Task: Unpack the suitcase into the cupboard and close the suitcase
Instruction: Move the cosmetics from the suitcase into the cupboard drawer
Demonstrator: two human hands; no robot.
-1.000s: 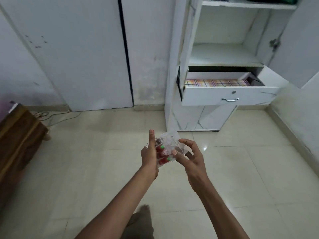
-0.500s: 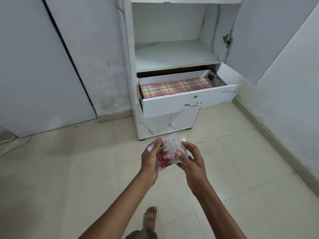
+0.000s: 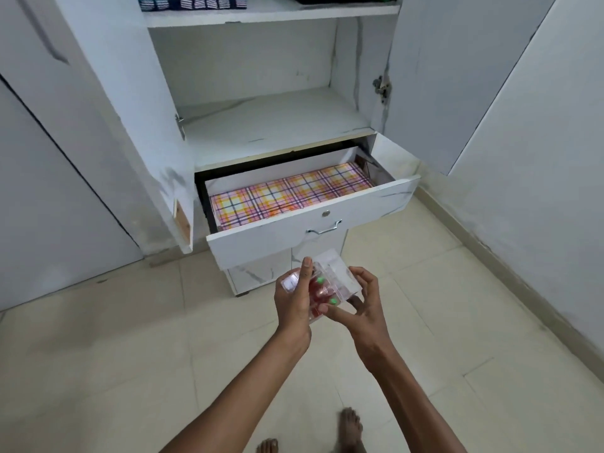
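Observation:
Both hands hold a small clear plastic box (image 3: 330, 279) with red and green items inside, just below and in front of the open drawer. My left hand (image 3: 294, 302) grips its left side with the thumb up. My right hand (image 3: 358, 307) holds its right and lower edge with the fingers curled. The white cupboard (image 3: 268, 116) stands open ahead. Its drawer (image 3: 313, 230) is pulled out and lined with pink, orange and yellow plaid paper (image 3: 287, 194). The suitcase is out of view.
Folded striped and green clothes (image 3: 192, 1) lie on the top shelf; the middle shelf holds nothing. The right cupboard door (image 3: 464, 76) stands open against the right wall. A grey door (image 3: 49, 204) is at left. My bare feet (image 3: 351, 429) stand on a beige tiled floor.
I have walked closer to the cupboard, so the drawer and shelves now loom larger and nearer. Both hands still carry the clear box, now close to the drawer front.

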